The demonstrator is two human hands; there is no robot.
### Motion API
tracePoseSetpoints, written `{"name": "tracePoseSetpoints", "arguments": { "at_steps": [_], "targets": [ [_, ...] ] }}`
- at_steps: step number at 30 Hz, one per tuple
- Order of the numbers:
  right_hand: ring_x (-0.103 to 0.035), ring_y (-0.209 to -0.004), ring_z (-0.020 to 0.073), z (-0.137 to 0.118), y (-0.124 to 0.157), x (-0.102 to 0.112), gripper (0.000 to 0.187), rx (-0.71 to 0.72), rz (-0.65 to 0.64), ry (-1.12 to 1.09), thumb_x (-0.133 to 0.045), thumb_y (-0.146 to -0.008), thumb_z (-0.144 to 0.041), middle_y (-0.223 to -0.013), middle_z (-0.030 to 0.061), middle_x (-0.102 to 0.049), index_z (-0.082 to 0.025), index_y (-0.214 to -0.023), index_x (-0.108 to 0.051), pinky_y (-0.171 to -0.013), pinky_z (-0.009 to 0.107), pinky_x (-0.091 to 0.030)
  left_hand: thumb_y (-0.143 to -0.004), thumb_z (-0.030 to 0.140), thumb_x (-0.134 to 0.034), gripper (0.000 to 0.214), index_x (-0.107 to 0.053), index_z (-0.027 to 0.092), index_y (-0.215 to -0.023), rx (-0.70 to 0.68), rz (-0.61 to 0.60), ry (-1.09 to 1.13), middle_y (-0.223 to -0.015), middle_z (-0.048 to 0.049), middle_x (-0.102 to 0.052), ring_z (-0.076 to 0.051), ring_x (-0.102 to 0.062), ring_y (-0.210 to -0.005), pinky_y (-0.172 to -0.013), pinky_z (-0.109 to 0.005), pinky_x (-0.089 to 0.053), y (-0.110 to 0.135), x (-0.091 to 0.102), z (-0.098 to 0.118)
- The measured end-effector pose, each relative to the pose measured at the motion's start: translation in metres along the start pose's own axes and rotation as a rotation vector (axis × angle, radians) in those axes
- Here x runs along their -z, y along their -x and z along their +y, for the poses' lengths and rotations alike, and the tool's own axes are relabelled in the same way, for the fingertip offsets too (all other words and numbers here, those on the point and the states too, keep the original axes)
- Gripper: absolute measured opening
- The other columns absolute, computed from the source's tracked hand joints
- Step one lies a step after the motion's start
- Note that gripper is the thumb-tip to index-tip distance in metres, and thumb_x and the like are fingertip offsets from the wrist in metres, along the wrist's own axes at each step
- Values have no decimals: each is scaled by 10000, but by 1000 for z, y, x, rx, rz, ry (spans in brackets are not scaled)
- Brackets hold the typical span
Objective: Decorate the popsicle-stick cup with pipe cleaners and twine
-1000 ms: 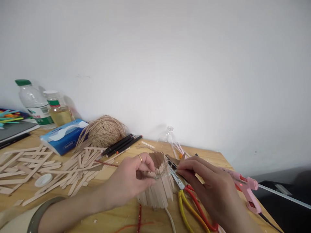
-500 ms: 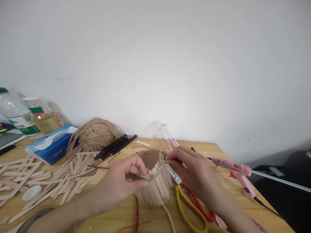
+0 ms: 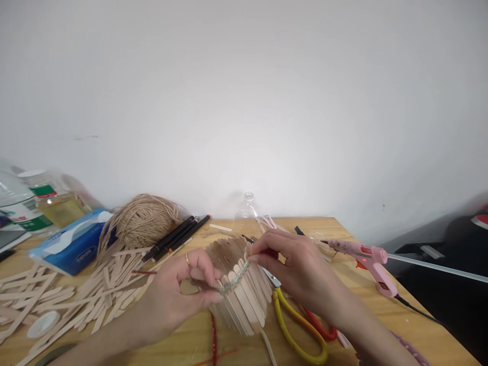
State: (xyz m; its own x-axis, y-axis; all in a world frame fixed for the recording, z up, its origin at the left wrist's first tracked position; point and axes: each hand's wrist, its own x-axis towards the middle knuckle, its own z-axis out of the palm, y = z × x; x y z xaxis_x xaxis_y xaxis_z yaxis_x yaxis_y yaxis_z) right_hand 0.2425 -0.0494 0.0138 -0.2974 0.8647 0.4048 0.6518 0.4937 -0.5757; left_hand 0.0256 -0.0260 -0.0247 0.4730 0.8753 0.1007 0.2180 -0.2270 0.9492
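A round container of wooden craft sticks (image 3: pixel 246 307) leans with its opening away from me on the table. A pale green glittery cord (image 3: pixel 235 280) runs along the outside of the sticks just below their rounded tips. My left hand (image 3: pixel 186 284), with a ring on one finger, is closed in a pinch at the cord's left end. At the other end, my right hand (image 3: pixel 295 264) pinches it against the rim. Scissors (image 3: pixel 280 317) with yellow and red handles lie beside the container, partly under my right forearm.
On the right lies a pink glue gun (image 3: pixel 371 262) with a long glue stick. Loose craft sticks (image 3: pixel 91 295), a twine ball (image 3: pixel 143 221), black markers (image 3: pixel 175 239) and a blue tissue pack (image 3: pixel 74 241) are at left. Behind the container stands a clear bottle top (image 3: pixel 248 208).
My view has tilted and shifted a little. Both hands keep their pinch, and more of the cord shows, lying across the stick fronts between them.
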Motion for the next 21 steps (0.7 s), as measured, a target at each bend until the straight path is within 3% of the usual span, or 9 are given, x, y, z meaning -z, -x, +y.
{"name": "tracePoseSetpoints", "arguments": {
  "at_steps": [5, 9, 11, 13, 15, 17, 19, 21],
  "targets": [
    [-532, -638, 105, -1, -2, 1, 108, -114, -13, -64, -603, -784, -129, -671, -33, -593, -193, -702, -574, -585, 216, -396, -668, 217, -703, 176, -532, 181, -646, -16, -12, 2, -705, -3, -637, -145, -592, -705, -691, -261, -464, 2, 3, -3],
    [-497, -602, 109, 8, -4, 9, 144, -253, -22, -318, -639, -757, -286, -662, -29, -548, -193, -717, -536, -544, 226, -390, -658, 210, -726, 210, -522, 170, -632, -46, -22, 97, -696, 3, -620, -136, -581, -699, -675, -249, -452, -1, 6, -5],
    [-548, -733, 140, 13, -4, 14, 247, -279, -11, -416, -639, -740, -401, -822, 5, -582, -206, -854, -542, -640, 261, -441, -656, 210, -735, 234, -506, 166, -640, -58, -21, 195, -707, -1, -624, -137, -578, -708, -668, -247, -450, -4, 7, -6],
    [-543, -990, 199, 16, -3, 15, 448, -298, -21, -429, -641, -713, -476, -1098, 55, -554, -231, -1059, -495, -815, 332, -453, -658, 217, -743, 258, -490, 166, -656, -82, -6, 299, -707, 2, -627, -132, -573, -704, -652, -240, -445, -6, 7, -8],
    [-424, -1207, 241, 13, -1, 10, 687, -318, -82, -354, -672, -671, -492, -1312, 88, -436, -251, -1239, -371, -969, 402, -382, -664, 226, -745, 275, -476, 167, -668, -113, 21, 367, -704, 6, -633, -122, -568, -687, -641, -232, -437, -8, 6, -10],
    [-342, -1285, 267, 5, 2, 0, 935, -311, -131, -209, -750, -584, -463, -1391, 120, -358, -234, -1332, -238, -1032, 441, -325, -661, 229, -751, 295, -463, 166, -664, -139, 69, 385, -718, 0, -647, -119, -569, -691, -658, -236, -434, -10, 6, -10],
    [-371, -1267, 294, -3, 6, -14, 1079, -265, -120, -28, -805, -512, -384, -1396, 157, -353, -197, -1362, -167, -1015, 456, -355, -654, 227, -757, 308, -456, 164, -655, -147, 112, 381, -749, -16, -660, -131, -580, -726, -693, -251, -436, -11, 5, -11],
    [-479, -1170, 305, -7, 9, -27, 1042, -194, -53, 144, -778, -539, -279, -1362, 182, -398, -172, -1365, -151, -912, 449, -456, -647, 214, -760, 298, -466, 163, -663, -146, 112, 380, -769, -24, -662, -142, -586, -758, -714, -260, -435, -12, 5, -14]
  ]
}}
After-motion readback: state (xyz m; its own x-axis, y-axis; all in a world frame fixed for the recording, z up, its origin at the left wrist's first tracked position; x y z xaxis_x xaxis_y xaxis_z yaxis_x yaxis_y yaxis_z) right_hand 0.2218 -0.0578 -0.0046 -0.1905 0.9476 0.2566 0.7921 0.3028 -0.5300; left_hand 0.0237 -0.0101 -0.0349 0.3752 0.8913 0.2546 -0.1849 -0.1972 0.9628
